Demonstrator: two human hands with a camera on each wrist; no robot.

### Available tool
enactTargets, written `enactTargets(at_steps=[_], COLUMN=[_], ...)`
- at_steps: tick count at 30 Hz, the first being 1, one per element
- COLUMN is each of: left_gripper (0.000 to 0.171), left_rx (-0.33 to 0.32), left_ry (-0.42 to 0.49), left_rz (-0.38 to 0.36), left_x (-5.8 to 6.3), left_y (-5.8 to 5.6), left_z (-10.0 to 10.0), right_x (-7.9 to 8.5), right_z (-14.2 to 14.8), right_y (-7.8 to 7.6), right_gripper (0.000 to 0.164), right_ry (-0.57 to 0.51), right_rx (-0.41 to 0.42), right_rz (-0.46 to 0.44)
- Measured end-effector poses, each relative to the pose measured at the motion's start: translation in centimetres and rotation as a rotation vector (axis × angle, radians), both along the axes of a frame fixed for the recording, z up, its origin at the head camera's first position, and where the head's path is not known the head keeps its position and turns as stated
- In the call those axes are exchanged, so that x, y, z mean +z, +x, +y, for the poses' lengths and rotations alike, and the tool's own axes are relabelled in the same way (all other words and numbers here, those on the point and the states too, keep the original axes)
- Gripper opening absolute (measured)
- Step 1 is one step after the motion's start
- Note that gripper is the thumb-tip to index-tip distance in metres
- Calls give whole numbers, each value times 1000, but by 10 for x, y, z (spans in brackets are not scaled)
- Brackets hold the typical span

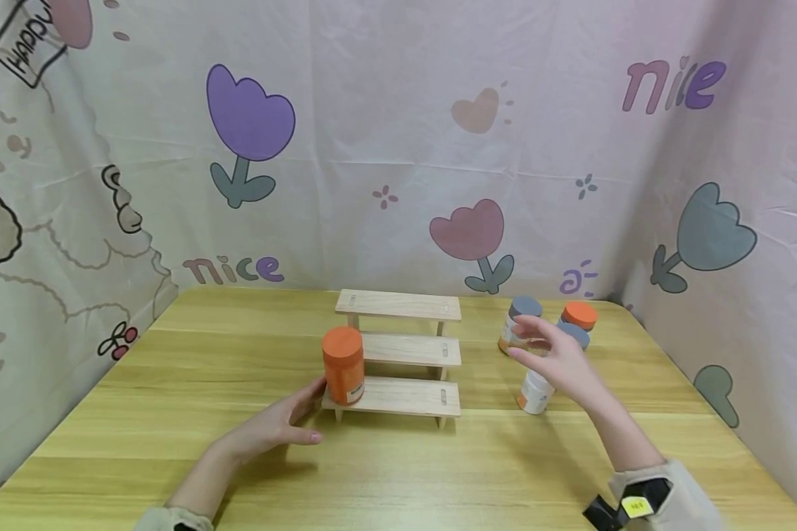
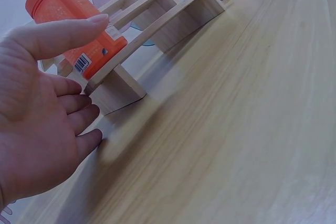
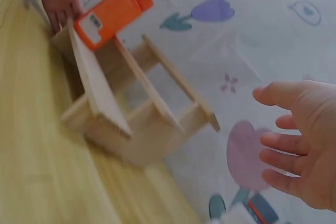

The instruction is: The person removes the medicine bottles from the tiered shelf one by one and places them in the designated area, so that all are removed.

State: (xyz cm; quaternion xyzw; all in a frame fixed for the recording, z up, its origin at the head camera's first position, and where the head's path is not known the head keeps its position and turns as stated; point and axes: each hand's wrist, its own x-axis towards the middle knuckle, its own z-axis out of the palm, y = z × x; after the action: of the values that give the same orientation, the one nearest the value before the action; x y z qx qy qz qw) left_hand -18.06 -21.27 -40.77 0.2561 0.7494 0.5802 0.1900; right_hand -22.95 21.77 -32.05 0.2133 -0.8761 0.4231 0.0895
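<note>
An orange bottle [image 1: 343, 366] with an orange lid stands upright at the left end of the lowest step of a three-tier wooden stand [image 1: 405, 398]. Beside it is my left hand [image 1: 272, 426], fingers relaxed and thumb apart, holding nothing; the left wrist view has the thumb overlapping the bottle. My right hand [image 1: 558, 361] hovers at the right, over a white bottle [image 1: 536, 392] whose top it hides. Its fingers are loosely bent with a gap to the thumb. Just behind that hand stands a grey-capped bottle [image 1: 513, 333].
Behind the right hand are another blue-grey cap [image 1: 574, 335] and an orange-capped bottle [image 1: 579, 316], partly hidden. A printed cloth [image 1: 372, 147] hangs behind and at both sides of the wooden table [image 1: 173, 369].
</note>
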Motion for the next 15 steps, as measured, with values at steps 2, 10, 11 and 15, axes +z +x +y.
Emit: enactTargets(at_steps=[2,10,11,15], left_gripper=[88,89,89,90], left_rx=[0,0,0,-2], left_ry=[1,4,5,12], left_rz=[1,1,3,7], left_x=[0,1,1,0], left_y=[0,1,1,0], left_z=[0,1,1,0], right_x=[4,14,15,18], right_z=[-10,-45,-50,-71], right_y=[-2,-12,-13,-17], right_gripper=[50,50,50,52], right_ry=[-30,-138,-146,-181], right_rx=[31,155,171,246], right_rz=[2,-35,-37,-39])
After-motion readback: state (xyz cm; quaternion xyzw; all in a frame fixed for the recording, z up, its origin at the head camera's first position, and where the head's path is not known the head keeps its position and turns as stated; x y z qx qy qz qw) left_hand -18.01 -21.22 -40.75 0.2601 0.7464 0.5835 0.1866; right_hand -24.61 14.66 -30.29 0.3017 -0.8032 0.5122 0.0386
